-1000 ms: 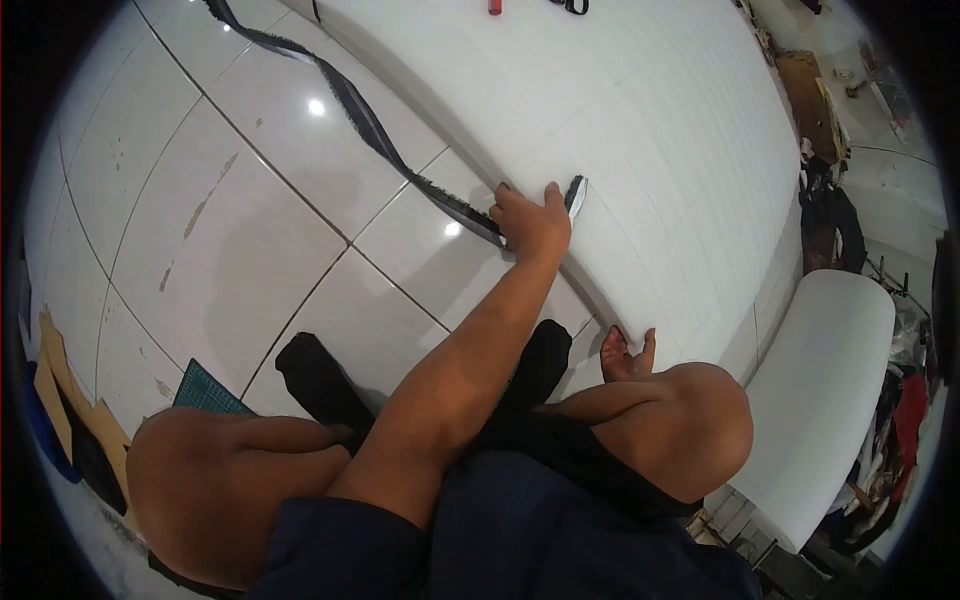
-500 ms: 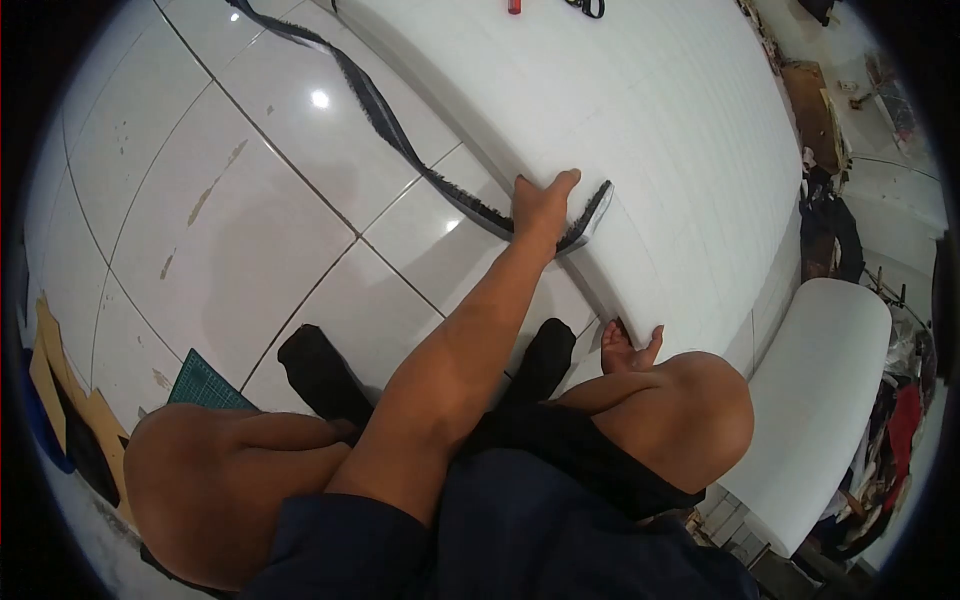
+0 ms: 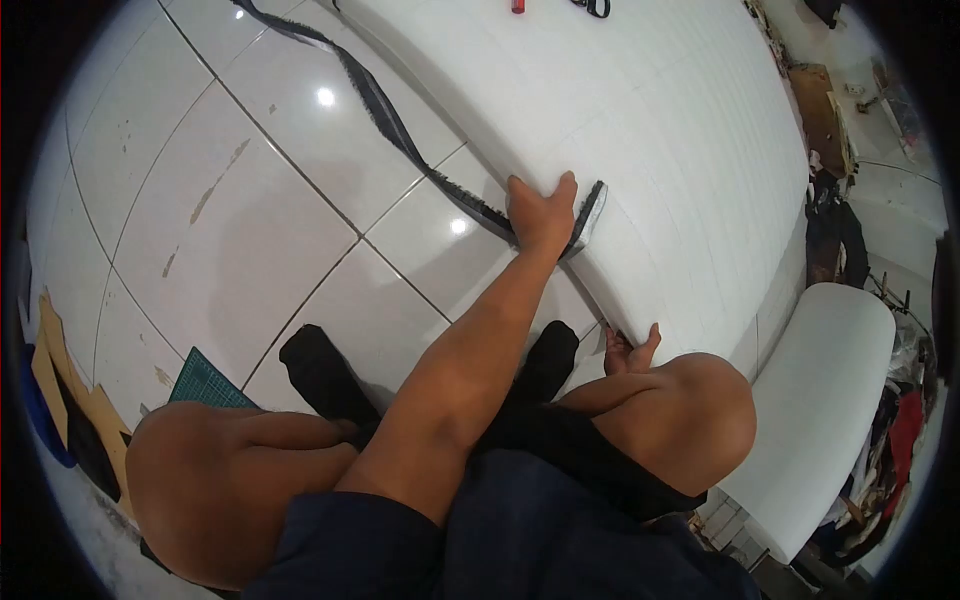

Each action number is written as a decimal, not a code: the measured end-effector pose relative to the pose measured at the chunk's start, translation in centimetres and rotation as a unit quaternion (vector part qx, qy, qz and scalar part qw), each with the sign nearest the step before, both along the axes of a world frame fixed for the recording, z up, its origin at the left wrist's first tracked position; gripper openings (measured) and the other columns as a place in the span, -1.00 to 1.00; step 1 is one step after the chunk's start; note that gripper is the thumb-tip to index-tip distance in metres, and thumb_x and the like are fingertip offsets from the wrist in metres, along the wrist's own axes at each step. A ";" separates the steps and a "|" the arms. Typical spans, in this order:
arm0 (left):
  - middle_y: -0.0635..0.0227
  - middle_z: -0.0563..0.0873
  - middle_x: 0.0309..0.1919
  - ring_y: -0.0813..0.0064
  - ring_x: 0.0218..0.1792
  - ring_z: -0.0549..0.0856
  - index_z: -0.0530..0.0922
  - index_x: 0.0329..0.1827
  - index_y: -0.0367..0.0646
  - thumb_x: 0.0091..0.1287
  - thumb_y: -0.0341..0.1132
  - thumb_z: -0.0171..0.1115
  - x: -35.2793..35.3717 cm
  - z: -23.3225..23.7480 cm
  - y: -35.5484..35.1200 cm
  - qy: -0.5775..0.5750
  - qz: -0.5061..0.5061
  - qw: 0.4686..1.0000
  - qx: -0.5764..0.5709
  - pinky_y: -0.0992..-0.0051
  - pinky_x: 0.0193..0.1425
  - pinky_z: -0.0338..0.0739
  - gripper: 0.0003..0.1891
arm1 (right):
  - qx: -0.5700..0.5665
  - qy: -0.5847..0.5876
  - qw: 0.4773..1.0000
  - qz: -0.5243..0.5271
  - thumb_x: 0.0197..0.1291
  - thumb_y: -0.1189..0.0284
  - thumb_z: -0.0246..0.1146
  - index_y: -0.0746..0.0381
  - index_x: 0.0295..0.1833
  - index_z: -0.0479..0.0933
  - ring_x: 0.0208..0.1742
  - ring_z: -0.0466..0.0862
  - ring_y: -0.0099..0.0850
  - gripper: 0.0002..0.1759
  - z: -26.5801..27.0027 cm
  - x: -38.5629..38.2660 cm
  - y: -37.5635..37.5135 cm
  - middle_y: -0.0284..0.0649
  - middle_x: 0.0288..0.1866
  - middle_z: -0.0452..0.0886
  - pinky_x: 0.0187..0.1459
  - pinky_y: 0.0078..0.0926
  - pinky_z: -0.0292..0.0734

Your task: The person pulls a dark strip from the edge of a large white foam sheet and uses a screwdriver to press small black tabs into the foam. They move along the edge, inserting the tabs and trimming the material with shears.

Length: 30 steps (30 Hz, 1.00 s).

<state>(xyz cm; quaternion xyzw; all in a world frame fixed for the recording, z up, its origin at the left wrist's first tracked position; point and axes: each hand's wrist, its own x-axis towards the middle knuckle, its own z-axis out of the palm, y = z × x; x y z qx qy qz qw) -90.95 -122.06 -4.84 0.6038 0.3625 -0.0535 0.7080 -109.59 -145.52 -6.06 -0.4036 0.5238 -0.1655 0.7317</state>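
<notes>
I sit on the floor with my knees up. My left hand (image 3: 541,214) reaches forward and holds the end of a long black strip (image 3: 385,110) against the near edge of a large white foam sheet (image 3: 660,130). The strip's end (image 3: 592,212) curls up onto the foam just right of my fingers. From there the strip trails back across the white floor tiles to the upper left. My right hand (image 3: 629,350) rests lower down at the foam's edge beside my right knee, fingers apart, holding nothing that I can see.
A red object (image 3: 518,5) and a black one (image 3: 595,7) lie at the foam's far end. A green cutting mat (image 3: 205,385) and cardboard pieces (image 3: 60,385) lie left of my knee. A white cushion (image 3: 825,400) and clutter stand at right.
My left hand shifted slightly along the foam edge and now presses the strip's end, which has curled further onto the foam. My right hand stayed put.
</notes>
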 end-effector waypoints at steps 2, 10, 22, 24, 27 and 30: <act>-0.23 0.58 0.02 -0.16 0.07 0.61 0.38 0.09 -0.51 0.19 0.01 0.45 0.0 0.0 0.1 0.003 -0.008 1.000 0.000 0.08 0.21 0.51 -0.27 | 0.003 0.003 1.000 0.005 0.14 -0.11 0.42 0.18 0.41 0.29 0.27 0.48 -0.18 -0.11 0.2 0.0 0.6 -0.14 0.29 0.43 0.33 -0.05 0.45; -0.18 0.32 0.19 -0.13 0.21 0.46 0.26 0.23 -0.48 0.20 0.08 0.43 -0.3 2.7 1.0 0.118 -0.055 0.990 0.047 0.01 0.26 0.50 -0.16 | 0.080 0.165 0.976 -0.120 0.03 -0.07 0.53 0.27 0.38 0.27 0.16 0.47 -0.20 -0.02 4.0 1.8 3.2 -0.09 0.09 0.35 0.33 0.03 0.48; -0.21 0.36 0.18 0.01 0.20 0.50 0.06 0.36 -0.41 0.18 -0.10 0.52 -0.4 5.3 1.6 0.032 0.009 0.998 -0.050 0.17 0.27 0.50 -0.07 | 0.064 0.020 0.987 -0.145 -0.11 0.02 0.66 0.23 0.36 0.30 0.02 0.56 -0.25 0.02 3.5 0.1 1.6 -0.09 0.09 0.43 0.16 -0.15 0.60; -0.20 0.36 0.19 0.07 0.21 0.51 0.03 0.39 -0.41 0.16 -0.12 0.54 -0.1 5.6 1.3 -0.005 0.036 0.988 -0.151 0.24 0.28 0.48 -0.03 | 0.045 -0.021 0.977 -0.206 -0.11 0.03 0.67 0.23 0.37 0.30 0.03 0.56 -0.25 0.02 3.8 0.6 1.8 -0.10 0.12 0.46 0.17 -0.17 0.58; -0.20 0.35 0.22 0.11 0.22 0.50 -0.02 0.42 -0.43 0.14 -0.11 0.56 -0.6 2.3 0.5 -0.023 0.100 0.958 -0.268 0.29 0.31 0.45 0.04 | 0.031 -0.066 0.975 -0.211 -0.08 0.05 0.66 0.25 0.38 0.28 0.09 0.57 -0.23 0.02 2.0 -0.3 0.6 -0.12 0.22 0.46 0.19 -0.19 0.55; -0.17 0.41 0.27 0.17 0.28 0.48 0.08 0.43 -0.49 0.19 -0.09 0.50 -0.4 0.5 1.4 -0.072 0.021 0.950 -0.302 0.30 0.36 0.42 -0.04 | 0.070 -0.070 0.956 -0.276 -0.03 0.11 0.65 0.28 0.41 0.25 0.19 0.55 -0.19 0.01 3.8 0.7 2.7 -0.11 0.25 0.45 0.22 -0.15 0.53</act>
